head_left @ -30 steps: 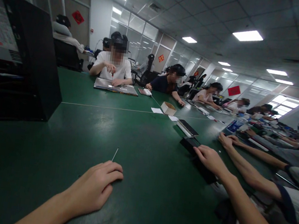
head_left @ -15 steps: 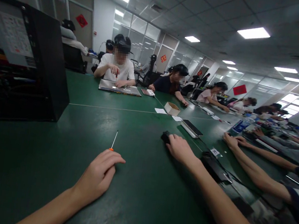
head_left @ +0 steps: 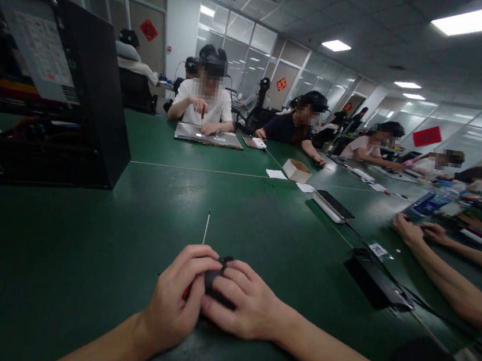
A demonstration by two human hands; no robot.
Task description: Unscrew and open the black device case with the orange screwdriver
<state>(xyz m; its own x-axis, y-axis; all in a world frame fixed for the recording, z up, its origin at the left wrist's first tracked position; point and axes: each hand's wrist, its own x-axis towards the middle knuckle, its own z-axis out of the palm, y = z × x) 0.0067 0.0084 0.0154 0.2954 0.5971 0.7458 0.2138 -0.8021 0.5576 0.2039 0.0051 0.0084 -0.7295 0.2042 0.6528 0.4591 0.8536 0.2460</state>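
Dark rounded object (head_left: pixel 212 282) wrapped from both sides!

Left hand (head_left: pixel 178 298) curls round a red-handled, metal-shafted screwdriver (head_left: pixel 205 230), long axis and tip pointing away; right hand (head_left: pixel 248 299) clasps the object with bent fingers, its axis hidden. Both things sit right of the black metal computer case (head_left: pixel 89 109), whose white label (head_left: pixel 48 54) is illegible.
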